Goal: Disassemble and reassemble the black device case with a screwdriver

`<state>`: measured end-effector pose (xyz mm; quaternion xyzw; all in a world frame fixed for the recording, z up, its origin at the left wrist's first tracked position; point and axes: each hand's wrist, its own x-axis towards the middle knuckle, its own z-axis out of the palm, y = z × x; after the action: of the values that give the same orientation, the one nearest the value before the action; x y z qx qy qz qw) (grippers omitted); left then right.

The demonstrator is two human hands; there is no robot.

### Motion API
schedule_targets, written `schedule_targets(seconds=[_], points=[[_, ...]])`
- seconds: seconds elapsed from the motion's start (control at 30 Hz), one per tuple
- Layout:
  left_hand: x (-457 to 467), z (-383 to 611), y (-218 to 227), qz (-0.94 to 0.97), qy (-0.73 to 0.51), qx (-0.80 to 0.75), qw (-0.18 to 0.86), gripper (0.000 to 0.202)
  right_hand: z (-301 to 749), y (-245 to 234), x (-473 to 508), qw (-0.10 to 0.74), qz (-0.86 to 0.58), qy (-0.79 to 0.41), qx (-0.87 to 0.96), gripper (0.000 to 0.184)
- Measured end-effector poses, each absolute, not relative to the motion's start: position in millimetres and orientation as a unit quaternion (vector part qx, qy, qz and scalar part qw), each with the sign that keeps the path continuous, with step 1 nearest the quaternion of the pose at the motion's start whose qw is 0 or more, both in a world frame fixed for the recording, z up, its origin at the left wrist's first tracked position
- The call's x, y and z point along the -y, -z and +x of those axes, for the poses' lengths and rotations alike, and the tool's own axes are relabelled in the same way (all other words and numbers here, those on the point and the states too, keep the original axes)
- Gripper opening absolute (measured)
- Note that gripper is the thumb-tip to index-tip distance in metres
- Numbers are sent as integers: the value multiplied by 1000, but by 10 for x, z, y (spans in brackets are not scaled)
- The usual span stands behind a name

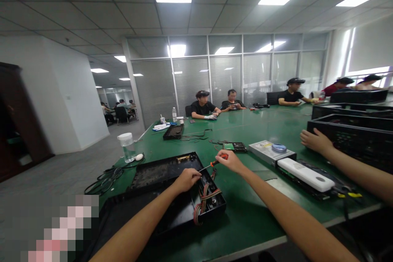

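My right hand (231, 161) is closed around the red-and-black handle of a screwdriver (214, 163). Its thin shaft slants down left towards the edge of an open black casing (179, 217). At the tip, my left hand (188, 180) has its fingers pinched together over the casing's inner wall; what lies between them is hidden. Striped ribbon wires (201, 204) are looped over the casing's right end. Behind my left hand lies a dusty black panel (156, 174), touching or overlapping the casing.
At right, a co-worker's hand (317, 141) touches a black metal chassis (353, 139). A silver drive (267, 150) bears a blue tape roll (279, 147), with a white elongated device (305, 175) beside it. Left stand a water jug (127, 149) and black cables (106, 178). People sit across the green table (245, 125).
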<state>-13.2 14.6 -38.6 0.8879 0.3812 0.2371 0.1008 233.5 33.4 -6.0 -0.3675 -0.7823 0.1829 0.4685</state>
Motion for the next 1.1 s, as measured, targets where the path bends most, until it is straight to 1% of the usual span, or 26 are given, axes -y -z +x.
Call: schedule_targets(seconds=[0.23,0.77,0.9,1.0,1.1], points=[[-83,-127,352,870,-242,-407,139,23,2378,59,-353,456,-394,-144,785,24],[-67,-102,364,869,-246,-410,127,23,2337,72,-305,431,-401,-117,800,27],[-69,-96,367,870,-246,-407,129,23,2310,-79,-225,389,-402,-84,825,25],[-67,-96,374,866,-250,-412,131,23,2239,-291,-104,334,-379,-41,862,24],[-59,-95,375,862,-252,-419,133,23,2131,-493,26,277,-359,18,891,18]])
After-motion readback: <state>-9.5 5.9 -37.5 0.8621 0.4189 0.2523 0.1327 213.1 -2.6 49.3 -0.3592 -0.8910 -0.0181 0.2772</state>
